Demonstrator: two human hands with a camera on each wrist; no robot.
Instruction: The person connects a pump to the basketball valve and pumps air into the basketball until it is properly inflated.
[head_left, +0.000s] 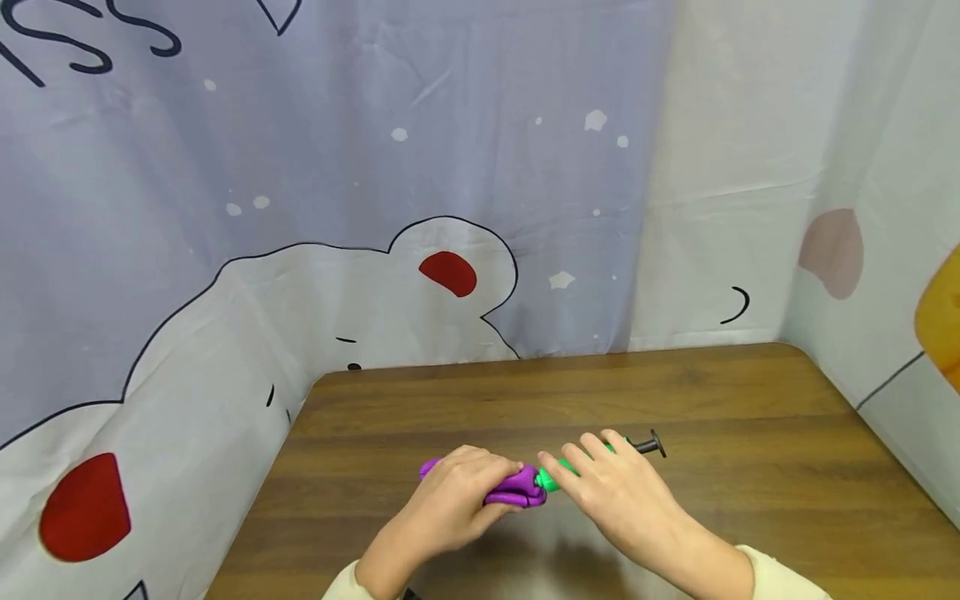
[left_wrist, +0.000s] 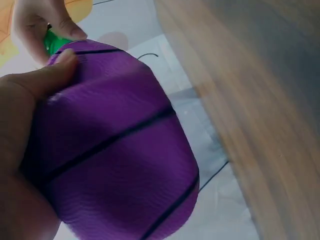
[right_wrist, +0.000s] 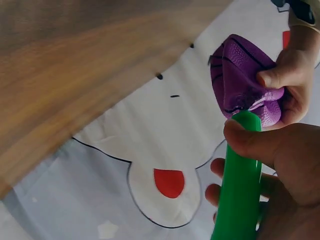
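Observation:
My left hand (head_left: pixel 459 496) grips a deflated purple ball (left_wrist: pixel 115 140) with black seam lines, folded and dented in the right wrist view. The left thumb presses on its skin. In my right hand (head_left: pixel 626 500) is a green hand pump (right_wrist: pixel 239 180), its barrel lying between thumb and fingers. One end of the pump meets the ball at a creased spot beside the left hand. From the pump's far end a black rod with a T-shaped handle (head_left: pixel 657 444) sticks out to the right. Both things are held above the table's near half.
The brown wood-grain table (head_left: pixel 562 392) lies below the hands and carries their shadow. Behind it and along its sides hangs a printed curtain (head_left: pixel 450 150) with cartoon bears and stars. A small dark object (head_left: pixel 411 594) shows by the left sleeve at the bottom edge.

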